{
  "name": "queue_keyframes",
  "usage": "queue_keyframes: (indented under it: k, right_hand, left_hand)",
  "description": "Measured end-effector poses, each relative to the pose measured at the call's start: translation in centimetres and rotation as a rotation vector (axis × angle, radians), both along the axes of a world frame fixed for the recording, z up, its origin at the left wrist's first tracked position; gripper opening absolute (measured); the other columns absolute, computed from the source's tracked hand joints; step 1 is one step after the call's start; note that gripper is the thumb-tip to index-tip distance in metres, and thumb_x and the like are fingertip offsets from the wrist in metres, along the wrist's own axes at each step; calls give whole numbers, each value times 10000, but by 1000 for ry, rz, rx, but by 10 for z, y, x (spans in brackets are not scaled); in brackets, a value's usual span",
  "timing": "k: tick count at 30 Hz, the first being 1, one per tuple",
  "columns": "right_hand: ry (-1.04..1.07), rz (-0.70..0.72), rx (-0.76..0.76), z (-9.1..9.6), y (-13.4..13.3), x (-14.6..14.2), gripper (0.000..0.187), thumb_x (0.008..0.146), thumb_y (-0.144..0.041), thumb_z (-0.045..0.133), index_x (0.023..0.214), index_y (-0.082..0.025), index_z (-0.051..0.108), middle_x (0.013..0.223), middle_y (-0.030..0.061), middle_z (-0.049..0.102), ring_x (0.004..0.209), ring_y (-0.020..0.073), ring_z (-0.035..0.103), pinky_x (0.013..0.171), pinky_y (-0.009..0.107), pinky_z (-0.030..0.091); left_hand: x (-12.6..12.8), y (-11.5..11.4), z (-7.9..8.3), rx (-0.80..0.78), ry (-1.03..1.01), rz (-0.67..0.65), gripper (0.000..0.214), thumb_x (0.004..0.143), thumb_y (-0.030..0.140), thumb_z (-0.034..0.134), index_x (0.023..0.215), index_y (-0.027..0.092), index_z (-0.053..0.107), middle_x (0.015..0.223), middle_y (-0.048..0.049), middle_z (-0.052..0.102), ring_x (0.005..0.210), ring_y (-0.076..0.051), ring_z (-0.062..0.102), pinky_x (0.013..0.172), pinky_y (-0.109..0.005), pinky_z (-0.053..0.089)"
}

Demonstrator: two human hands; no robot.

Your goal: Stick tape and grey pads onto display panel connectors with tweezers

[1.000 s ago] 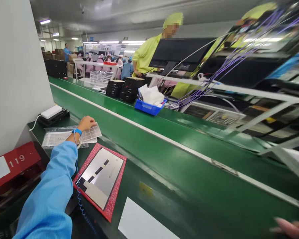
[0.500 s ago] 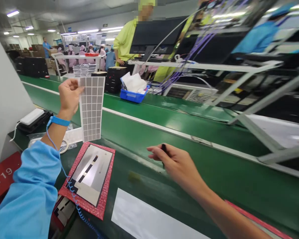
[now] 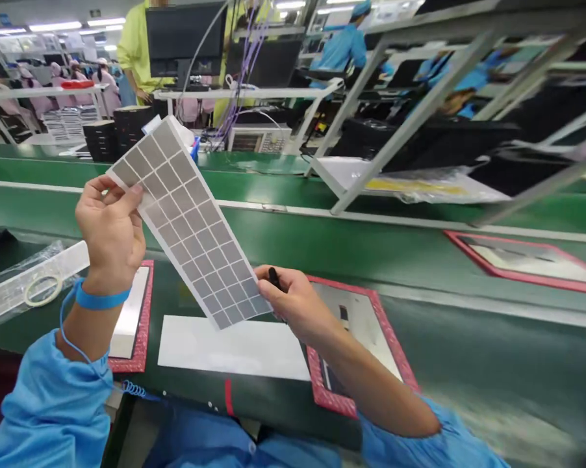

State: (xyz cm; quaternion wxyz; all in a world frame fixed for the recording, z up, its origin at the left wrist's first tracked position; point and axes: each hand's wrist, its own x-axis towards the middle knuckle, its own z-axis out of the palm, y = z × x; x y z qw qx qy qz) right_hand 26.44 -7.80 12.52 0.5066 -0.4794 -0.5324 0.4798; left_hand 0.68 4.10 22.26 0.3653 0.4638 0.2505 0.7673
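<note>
A white-backed sheet of grey rectangular stickers (image 3: pixel 190 227) hangs tilted in front of me. My left hand (image 3: pixel 112 227) pinches its upper left edge between thumb and fingers. At its lower right corner, my right hand (image 3: pixel 297 302) is closed on the sheet's edge, with a thin black pen-like tool (image 3: pixel 274 278) also in the fingers. Below the sheet lies a blank white strip (image 3: pixel 229 348) on the green bench. To its right, partly under my right forearm, is a flat panel (image 3: pixel 366 325) on red bubble wrap. Another panel (image 3: pixel 130 318) on red wrap shows beside my left wrist.
A third red-edged panel (image 3: pixel 531 260) lies at the right on the green line (image 3: pixel 400 253). A tape roll (image 3: pixel 43 290) and plastic-wrapped white strip rest at the left. Slanted metal frame bars (image 3: pixel 410 123) stand beyond. A coiled blue cord (image 3: pixel 134 389) runs from my left wristband.
My view has turned right. The sticker sheet has tilted from upright to diagonal, and my right hand has come to its lower corner, still holding the black tool.
</note>
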Motion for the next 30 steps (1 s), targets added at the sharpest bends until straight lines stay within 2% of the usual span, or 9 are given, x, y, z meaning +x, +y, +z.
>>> queue_keyframes:
  k: [6,9,12,15,18,22,26,28,30]
  right_hand:
    - [-84,-193,-111,-15,-55,70,454,708,-591,932,700,-191,715,656,5,590,607,142,478,580,289,348]
    - [-264,-56,-211,-30,-56,103,362,773,-522,877,723,-190,741,638,5,613,586,151,494,563,297,340]
    - [-561,126,-220,-52,-41,108,177,841,-300,806,725,-193,727,648,-6,649,603,155,543,585,297,360]
    - [-759,179,-178,-68,-20,92,182,828,-145,823,702,-198,703,652,-13,657,631,160,561,629,309,363]
    - [-815,161,-166,-72,-10,79,186,809,-120,865,743,-201,711,695,1,664,663,179,546,643,333,321]
    - [-674,-119,-32,-59,-34,71,228,880,-282,881,839,-212,668,813,29,672,733,200,557,657,335,315]
    - [195,-375,70,-50,-83,39,544,1053,-645,645,705,-245,521,665,-19,518,486,129,371,498,312,318]
    - [536,-415,117,-54,-102,17,539,1061,-622,652,709,-243,502,706,-25,541,438,104,327,448,298,321]
    - [672,-455,181,-62,-115,3,487,1095,-538,637,726,-238,532,767,-16,585,456,105,408,472,294,403]
  left_hand:
    - [26,-64,-50,-322,144,-13,449,661,89,864,995,254,612,796,54,725,807,-155,736,812,-305,639]
    - [5,-102,-82,-609,482,-11,610,615,193,902,1149,258,614,875,11,764,756,-214,754,702,-340,634]
    - [-15,-139,-105,-820,1076,73,642,705,339,856,1288,258,599,945,-49,780,825,-319,785,744,-442,642]
    - [-10,-169,-118,-689,1707,358,556,897,358,719,1414,202,587,1081,-160,771,1029,-450,758,877,-599,610]
    - [22,-186,-128,-314,1789,458,409,1017,293,587,1392,138,639,1291,-241,719,1225,-465,687,1013,-636,568]
    - [79,-194,-140,-108,1475,63,282,1090,291,541,1264,197,742,1260,-127,784,1179,-310,740,1061,-475,595]
    - [122,-203,-144,-304,1198,-398,270,1058,384,631,1265,266,757,1201,-61,825,1066,-256,792,938,-392,632]
    - [131,-207,-144,-416,1144,-571,189,1041,400,638,1066,292,791,990,-14,837,876,-233,793,781,-368,614]
    - [132,-210,-144,-477,1143,-630,221,1029,402,642,894,288,775,811,14,797,727,-213,748,662,-351,555]
